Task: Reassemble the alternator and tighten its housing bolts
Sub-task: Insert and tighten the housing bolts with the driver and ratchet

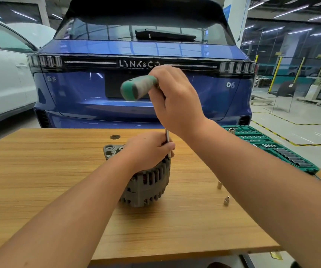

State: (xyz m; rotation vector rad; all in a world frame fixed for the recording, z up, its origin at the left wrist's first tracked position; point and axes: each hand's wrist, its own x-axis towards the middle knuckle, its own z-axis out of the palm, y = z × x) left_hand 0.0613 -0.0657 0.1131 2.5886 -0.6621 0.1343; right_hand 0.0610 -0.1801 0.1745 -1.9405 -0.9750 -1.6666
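Note:
A grey alternator (148, 182) stands on the wooden table (39, 171), its slotted housing facing me. My left hand (148, 149) rests on top of it, fingers curled round the thin steel extension bar (167, 135) that runs down to the housing's upper right edge. My right hand (175, 99) is raised above and grips the head end of a ratchet wrench, whose green and grey handle (138, 87) sticks out to the left, blurred. The bolt under the bar is hidden by my left hand.
Two loose sockets (226, 201) (219, 185) stand on the table right of the alternator. An open green socket set case (268, 146) lies at the far right edge. A dark round cap (115, 136) sits near the far edge. A blue car (136, 74) is parked behind the table.

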